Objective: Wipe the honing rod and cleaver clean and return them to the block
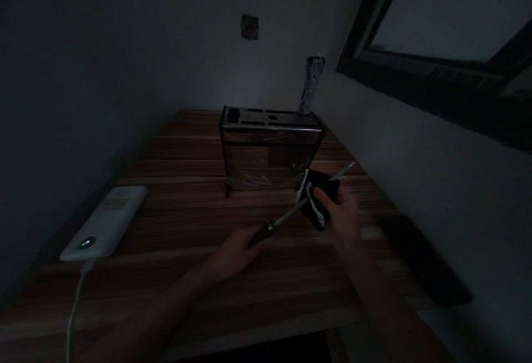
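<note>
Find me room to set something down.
Bare tabletop lies between the white device and the left hand, and left of the slotted rack. It's crowded before the rack's right end, where the right hand holds a dark cloth about the rod.

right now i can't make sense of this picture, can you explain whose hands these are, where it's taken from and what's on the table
There's no machine: these are a person's bare hands, seen by a camera on that person's head, facing forward and down. The left hand grips the black handle of a thin metal rod; the right hand pinches a dark cloth with white edging against it. On the striped table stand a slotted rack with one plastic-covered item upright in it and, at picture left, a white device with a cable.
</note>
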`<act>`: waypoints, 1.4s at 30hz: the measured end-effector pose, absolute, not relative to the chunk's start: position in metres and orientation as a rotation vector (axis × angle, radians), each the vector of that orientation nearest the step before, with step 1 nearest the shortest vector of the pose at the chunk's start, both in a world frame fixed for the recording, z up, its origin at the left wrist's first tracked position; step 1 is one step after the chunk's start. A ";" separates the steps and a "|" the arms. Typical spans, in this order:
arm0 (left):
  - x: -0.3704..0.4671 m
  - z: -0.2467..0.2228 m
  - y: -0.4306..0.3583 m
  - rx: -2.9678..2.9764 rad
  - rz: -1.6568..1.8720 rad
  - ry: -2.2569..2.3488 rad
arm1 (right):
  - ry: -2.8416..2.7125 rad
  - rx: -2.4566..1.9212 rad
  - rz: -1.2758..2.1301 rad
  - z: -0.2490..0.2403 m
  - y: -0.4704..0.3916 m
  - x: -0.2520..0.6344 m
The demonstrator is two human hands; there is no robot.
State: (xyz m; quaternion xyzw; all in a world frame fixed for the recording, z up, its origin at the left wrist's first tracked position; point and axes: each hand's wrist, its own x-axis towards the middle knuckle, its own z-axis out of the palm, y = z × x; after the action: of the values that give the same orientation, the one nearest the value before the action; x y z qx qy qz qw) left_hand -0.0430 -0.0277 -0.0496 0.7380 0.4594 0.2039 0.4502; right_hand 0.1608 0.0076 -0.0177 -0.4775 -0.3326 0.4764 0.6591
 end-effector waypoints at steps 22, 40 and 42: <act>-0.043 -0.051 -0.030 1.872 0.469 1.081 | -0.650 -0.989 0.743 -0.006 0.024 0.201; -0.045 -0.056 -0.029 1.873 0.477 1.104 | -0.594 -1.030 0.979 -0.016 0.015 0.170; -0.044 -0.054 -0.029 1.869 0.483 1.099 | -0.600 -1.034 1.024 -0.020 0.013 0.165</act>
State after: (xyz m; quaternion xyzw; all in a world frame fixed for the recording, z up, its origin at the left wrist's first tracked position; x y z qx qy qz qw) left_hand -0.0444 -0.0294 -0.0539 0.7540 0.4433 0.1950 0.4439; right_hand 0.1651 0.0129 -0.0204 -0.4654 -0.2700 0.4606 0.7059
